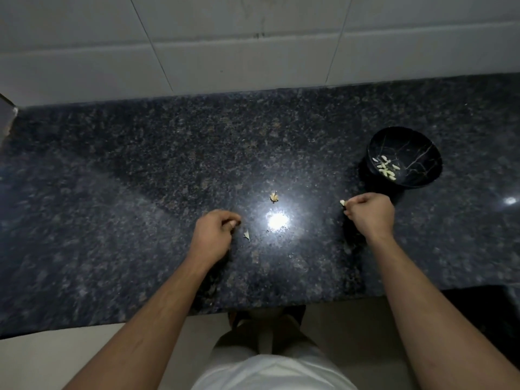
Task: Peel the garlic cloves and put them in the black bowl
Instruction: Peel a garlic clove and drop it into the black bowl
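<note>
The right hand (370, 213) hovers low over the dark granite counter (140, 178) with its fingers curled, pinching a pale garlic clove (342, 203) that pokes out at the fingertip side, to the hand's left. Just beyond this hand and slightly to its right stands the black bowl (419, 153), veined with thin pale lines; a small heap of peeled cloves (387, 168) lies in its bottom. The bowl's near wall sits close to the knuckles, though whether they touch cannot be told

The left hand (215, 230) is well apart from the right one, also low over the counter, fingers curled in toward the thumb. Something small seems pinched at its fingertips, but it is too blurred to tell what, or whether anything is held at all. Just beside those fingertips, on the side toward the right hand, a scrap of garlic skin (246, 235) lies on the stone. A second, larger bit of peel (273, 196) lies farther out, ahead of the gap between the two hands, just beyond a bright glare spot (277, 220) on the polished surface

Beyond everything, a wall of pale tiles (225, 52) meets the counter's far edge
</note>
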